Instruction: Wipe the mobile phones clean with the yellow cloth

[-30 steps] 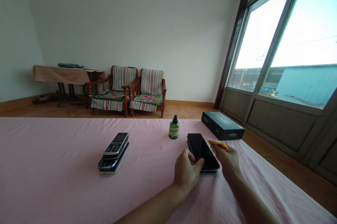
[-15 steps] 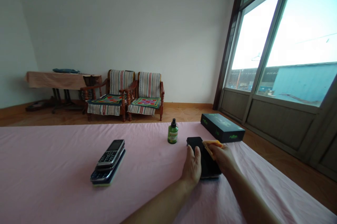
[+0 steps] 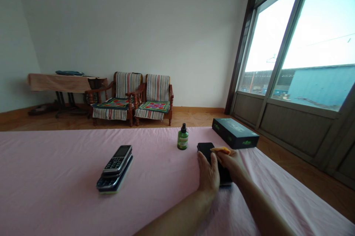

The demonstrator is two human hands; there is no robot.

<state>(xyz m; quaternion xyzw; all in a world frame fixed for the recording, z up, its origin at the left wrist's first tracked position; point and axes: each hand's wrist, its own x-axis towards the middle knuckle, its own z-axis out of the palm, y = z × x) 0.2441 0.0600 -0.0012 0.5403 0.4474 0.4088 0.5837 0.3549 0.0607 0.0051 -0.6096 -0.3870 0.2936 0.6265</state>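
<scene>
A black smartphone point(image 3: 206, 148) lies screen-up on the pink tablecloth point(image 3: 69, 177), seemingly on top of another phone. My left hand point(image 3: 208, 174) rests flat along its left edge with fingers stretched out on the screen. My right hand point(image 3: 232, 164) is closed on a small orange cloth point(image 3: 221, 150) and presses it onto the phone's upper right part. A small green spray bottle point(image 3: 182, 138) stands just left of the phone's far end.
A stack of keypad phones point(image 3: 115, 169) lies to the left. A dark box with green print point(image 3: 235, 132) sits at the table's far right corner. Beyond the table stand two striped wooden armchairs point(image 3: 133, 99), a side table point(image 3: 65, 82) and large windows point(image 3: 302, 43).
My left hand slid from the phone's near end up along its left side onto the screen. My right hand moved the orange cloth from beside the phone onto its surface.
</scene>
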